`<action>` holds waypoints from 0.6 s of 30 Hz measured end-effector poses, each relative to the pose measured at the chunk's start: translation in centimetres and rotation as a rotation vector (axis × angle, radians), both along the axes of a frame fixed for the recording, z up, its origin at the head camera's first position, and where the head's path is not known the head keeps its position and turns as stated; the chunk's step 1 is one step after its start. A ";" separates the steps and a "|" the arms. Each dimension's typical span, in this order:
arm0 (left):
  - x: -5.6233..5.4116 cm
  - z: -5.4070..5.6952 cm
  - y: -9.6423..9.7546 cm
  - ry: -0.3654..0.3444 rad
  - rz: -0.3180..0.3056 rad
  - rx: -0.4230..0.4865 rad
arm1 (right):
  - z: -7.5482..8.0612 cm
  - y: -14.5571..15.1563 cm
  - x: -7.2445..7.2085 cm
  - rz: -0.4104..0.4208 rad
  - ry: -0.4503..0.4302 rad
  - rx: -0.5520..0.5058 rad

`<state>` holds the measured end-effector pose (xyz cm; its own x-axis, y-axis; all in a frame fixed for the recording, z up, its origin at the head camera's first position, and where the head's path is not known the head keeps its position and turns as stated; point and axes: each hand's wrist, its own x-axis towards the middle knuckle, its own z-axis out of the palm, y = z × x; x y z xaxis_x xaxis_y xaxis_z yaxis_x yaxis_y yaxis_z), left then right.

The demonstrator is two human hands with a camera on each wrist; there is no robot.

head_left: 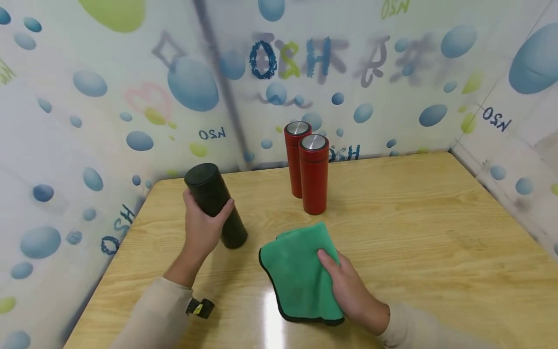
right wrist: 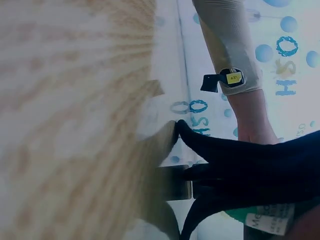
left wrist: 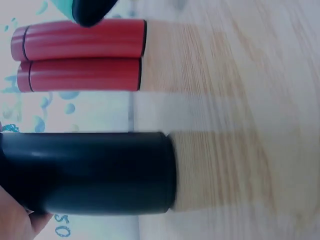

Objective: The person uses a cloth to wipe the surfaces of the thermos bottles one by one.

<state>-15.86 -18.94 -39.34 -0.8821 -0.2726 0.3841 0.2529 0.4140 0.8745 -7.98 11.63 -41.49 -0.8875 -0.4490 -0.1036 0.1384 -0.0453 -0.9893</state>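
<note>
My left hand (head_left: 202,225) grips a black cylindrical flask (head_left: 213,203) around its upper body, fingers behind it and thumb in front. In the left wrist view the flask (left wrist: 90,172) shows its smooth side and base, which is at or very close to the tabletop. My right hand (head_left: 350,286) holds a folded green cloth (head_left: 301,276) with black edging, thumb on top and fingers hidden under it. Seen from the right wrist, the cloth's dark edges (right wrist: 240,160) hang in folds, and a white label (right wrist: 270,217) shows. The flask is partly hidden behind these folds.
Two red flasks with silver-topped lids, a front one (head_left: 314,179) and a rear one (head_left: 293,165), stand close together toward the back of the wooden table (head_left: 414,218). Walls with blue and green dots (head_left: 192,82) enclose the table's back and sides.
</note>
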 end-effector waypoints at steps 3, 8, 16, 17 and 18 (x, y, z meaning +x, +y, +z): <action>-0.3 0.1 -0.3 0.021 0.012 -0.009 | 0.0 0.2 -0.2 -0.005 0.004 0.000; -0.2 0.2 -0.8 -0.015 0.051 0.014 | 0.0 0.4 -0.4 -0.064 -0.018 -0.001; 0.6 0.2 -0.6 0.094 0.095 -0.032 | 0.1 0.5 -0.7 -0.154 -0.032 0.001; 0.9 0.4 -0.4 0.169 0.123 -0.061 | 0.0 0.5 -0.7 -0.169 -0.033 0.004; 1.2 0.6 -0.2 0.269 0.158 -0.097 | 0.0 0.5 -0.7 -0.176 -0.037 0.004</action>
<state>-14.67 -19.13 -38.72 -0.6953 -0.3486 0.6285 0.3956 0.5445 0.7396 -8.73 12.15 -41.53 -0.9477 -0.2869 -0.1395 0.1653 -0.0677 -0.9839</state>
